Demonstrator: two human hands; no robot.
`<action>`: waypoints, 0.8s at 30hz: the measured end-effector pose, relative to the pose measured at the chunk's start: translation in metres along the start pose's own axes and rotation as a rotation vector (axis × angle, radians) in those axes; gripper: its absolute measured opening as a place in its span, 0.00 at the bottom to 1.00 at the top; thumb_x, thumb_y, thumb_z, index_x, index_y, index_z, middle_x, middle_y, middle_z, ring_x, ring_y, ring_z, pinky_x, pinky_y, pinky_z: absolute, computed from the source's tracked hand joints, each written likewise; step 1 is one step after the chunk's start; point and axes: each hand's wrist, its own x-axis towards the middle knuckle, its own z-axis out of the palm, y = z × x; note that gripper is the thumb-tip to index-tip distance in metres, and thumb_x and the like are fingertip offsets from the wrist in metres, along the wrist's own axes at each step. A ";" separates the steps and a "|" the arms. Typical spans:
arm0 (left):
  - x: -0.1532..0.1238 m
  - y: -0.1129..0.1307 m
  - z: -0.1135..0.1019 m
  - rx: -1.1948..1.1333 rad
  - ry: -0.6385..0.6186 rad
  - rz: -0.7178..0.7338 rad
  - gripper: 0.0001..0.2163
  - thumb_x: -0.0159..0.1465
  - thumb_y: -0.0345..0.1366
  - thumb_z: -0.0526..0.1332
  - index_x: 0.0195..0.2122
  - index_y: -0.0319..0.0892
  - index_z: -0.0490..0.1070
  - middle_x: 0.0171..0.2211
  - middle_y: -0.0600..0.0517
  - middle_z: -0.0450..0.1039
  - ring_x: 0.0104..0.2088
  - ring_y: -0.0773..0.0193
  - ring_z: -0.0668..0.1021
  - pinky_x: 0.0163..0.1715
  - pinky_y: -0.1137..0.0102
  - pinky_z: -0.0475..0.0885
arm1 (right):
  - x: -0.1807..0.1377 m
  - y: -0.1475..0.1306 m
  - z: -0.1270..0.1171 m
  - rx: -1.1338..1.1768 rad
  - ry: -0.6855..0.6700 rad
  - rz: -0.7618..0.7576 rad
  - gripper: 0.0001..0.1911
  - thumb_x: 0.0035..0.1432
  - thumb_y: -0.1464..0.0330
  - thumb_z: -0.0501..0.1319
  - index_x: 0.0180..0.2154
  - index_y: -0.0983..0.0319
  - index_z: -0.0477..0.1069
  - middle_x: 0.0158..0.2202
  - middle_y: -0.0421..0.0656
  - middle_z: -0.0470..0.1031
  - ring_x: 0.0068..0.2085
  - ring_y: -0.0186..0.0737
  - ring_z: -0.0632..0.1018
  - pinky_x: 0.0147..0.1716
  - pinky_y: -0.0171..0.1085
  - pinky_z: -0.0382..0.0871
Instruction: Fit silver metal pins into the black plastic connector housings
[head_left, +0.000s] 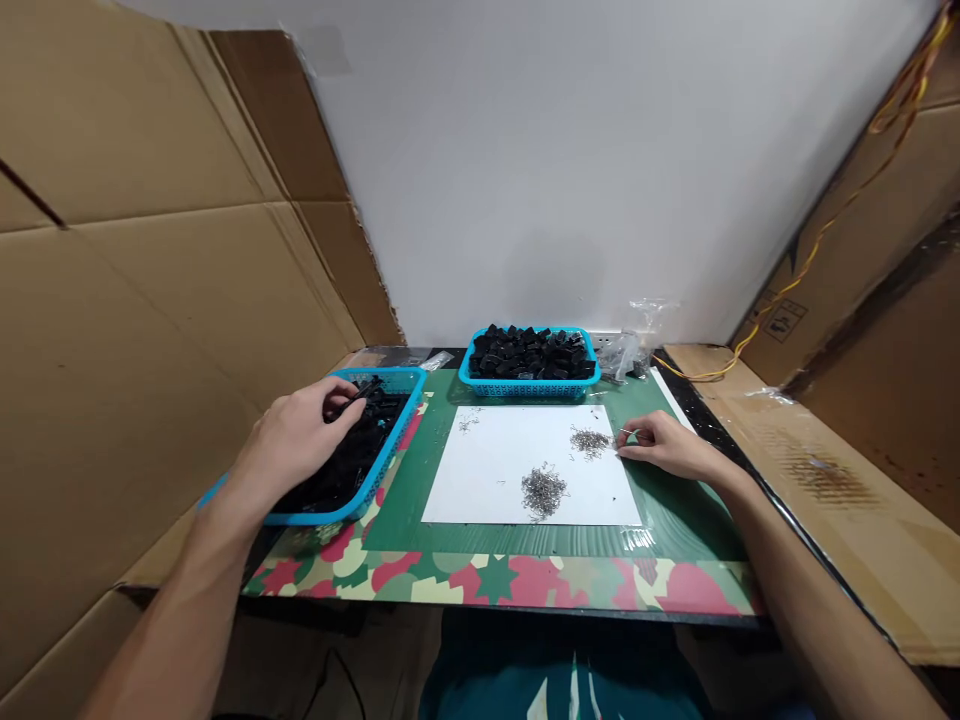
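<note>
My left hand [300,440] reaches into a blue basket [375,475] of small black plastic parts at the left and pinches one black part [358,392] between thumb and fingers. My right hand [664,445] rests on the green mat beside a white sheet of paper [495,470]. Its fingertips are pressed together on a tiny metal spring at the sheet's right edge. Two heaps of small metal springs lie on the sheet, one near my right hand [590,441] and one lower down [544,491].
A second blue basket [529,384] full of black parts stands at the back against the white wall. Clear plastic bags [626,352] lie to its right. Cardboard panels enclose both sides. A yellow cable [817,235] runs along the right cardboard.
</note>
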 end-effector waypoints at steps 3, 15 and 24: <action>-0.001 0.044 0.010 -0.273 0.028 0.123 0.14 0.65 0.48 0.63 0.46 0.46 0.76 0.38 0.51 0.80 0.38 0.56 0.80 0.39 0.67 0.71 | 0.002 0.001 0.000 0.027 -0.021 -0.007 0.15 0.60 0.59 0.64 0.37 0.65 0.80 0.20 0.31 0.53 0.25 0.33 0.56 0.27 0.36 0.48; -0.026 0.193 0.131 -0.889 -0.574 0.524 0.12 0.74 0.39 0.53 0.45 0.41 0.75 0.43 0.50 0.76 0.40 0.62 0.75 0.43 0.69 0.68 | 0.003 -0.010 0.005 0.224 0.005 -0.023 0.17 0.64 0.54 0.63 0.38 0.63 0.74 0.23 0.34 0.60 0.26 0.34 0.59 0.27 0.35 0.50; -0.049 0.187 0.138 -1.170 -0.697 0.355 0.13 0.72 0.45 0.60 0.43 0.40 0.76 0.37 0.52 0.72 0.34 0.65 0.71 0.37 0.70 0.65 | 0.004 -0.055 0.029 0.668 0.054 -0.093 0.18 0.61 0.54 0.70 0.37 0.62 0.74 0.24 0.35 0.65 0.24 0.30 0.58 0.24 0.34 0.49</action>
